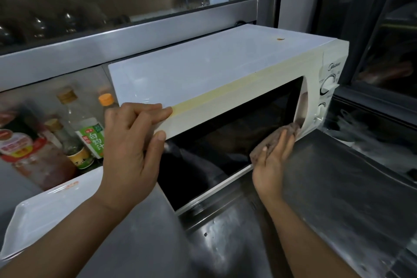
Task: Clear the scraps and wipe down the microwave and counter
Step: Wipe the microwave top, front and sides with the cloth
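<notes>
- Pressing a brown cloth (274, 140) against the microwave (203, 70) door's lower right corner, the right hand (270, 165) keeps straight fingers.
- Left hand (133, 142) grips the door's top left corner, thumb underneath.

The boxy white microwave (214, 70) sits on the steel counter (327, 187), under the window. Glass sauce bottles (76, 128) stand to its left, a white rectangular tray (45, 214) before them.

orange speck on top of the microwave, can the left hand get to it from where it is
Probably yes. The left hand grips the front top edge of the microwave, and the bare white top between it and the orange speck holds nothing in the way, though it's a far stretch.
</notes>
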`<state>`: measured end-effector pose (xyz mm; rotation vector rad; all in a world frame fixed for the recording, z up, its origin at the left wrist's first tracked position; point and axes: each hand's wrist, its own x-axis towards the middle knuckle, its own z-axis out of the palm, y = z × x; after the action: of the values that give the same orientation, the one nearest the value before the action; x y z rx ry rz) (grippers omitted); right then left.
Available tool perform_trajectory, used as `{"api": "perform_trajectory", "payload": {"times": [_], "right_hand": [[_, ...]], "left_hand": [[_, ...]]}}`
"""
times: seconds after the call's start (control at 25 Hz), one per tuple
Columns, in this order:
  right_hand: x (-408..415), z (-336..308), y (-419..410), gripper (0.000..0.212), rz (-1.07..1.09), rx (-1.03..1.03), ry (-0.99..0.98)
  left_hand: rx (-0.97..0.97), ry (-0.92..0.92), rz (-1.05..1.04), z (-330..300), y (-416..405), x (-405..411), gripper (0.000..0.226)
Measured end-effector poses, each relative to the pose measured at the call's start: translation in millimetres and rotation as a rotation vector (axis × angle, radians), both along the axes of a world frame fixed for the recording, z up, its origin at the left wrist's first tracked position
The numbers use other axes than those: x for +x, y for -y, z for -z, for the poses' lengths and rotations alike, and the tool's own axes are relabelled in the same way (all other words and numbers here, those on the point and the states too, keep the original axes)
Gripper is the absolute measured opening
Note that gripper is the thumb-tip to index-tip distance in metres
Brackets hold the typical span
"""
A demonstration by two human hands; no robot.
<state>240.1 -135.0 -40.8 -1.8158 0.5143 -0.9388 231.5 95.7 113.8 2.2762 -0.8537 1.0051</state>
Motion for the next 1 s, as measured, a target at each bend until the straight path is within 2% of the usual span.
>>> {"api": "perform_trajectory", "payload": {"times": [0.12,0.24,0.36,0.52,0.68,0.84,0.92,1.0], "right_hand": [[-3.4,-26.5,-18.9,0.062,-0.005,0.078,-0.031],[-6.9,-67.4,-41.3,0.062,-0.085,-0.056,0.101],[-0.2,-62.6,-40.0,0.061,-0.060,-0.128,0.152],[-7.3,-8.5,-29.5,0.062,-0.059,0.094,-0.047],[-17.8,-15.7,-22.0,0.064,-0.119,0.130,-0.191],[-15.8,-75.0,-43.2,0.064,-0.120,-0.110,0.047],[-8.8,-98.6,-54.7,0.066,-0.080,-0.098,0.115],[-6.5,-89.8,-65.5,0.065,-0.061,-0.096,0.135]], "left_hand": [[0.003,-0.013,0.007,-1.8,-0.4,-0.2,0.032],[0.003,-0.026,0.000,-1.8,-1.0,-1.9,0.033],[0.004,-0.022,0.000,-0.8,-0.6,0.0,0.031],[-0.033,-0.010,-0.006,2.0,1.4,-0.4,0.030],[-0.024,-0.043,0.006,0.7,-0.1,0.0,0.032],[-0.003,-0.067,0.007,-4.0,-3.0,-3.1,0.031],[0.008,-0.085,0.016,-5.4,-4.0,-3.0,0.031],[0.000,-0.097,0.024,-5.2,-4.8,-3.3,0.031]]}}
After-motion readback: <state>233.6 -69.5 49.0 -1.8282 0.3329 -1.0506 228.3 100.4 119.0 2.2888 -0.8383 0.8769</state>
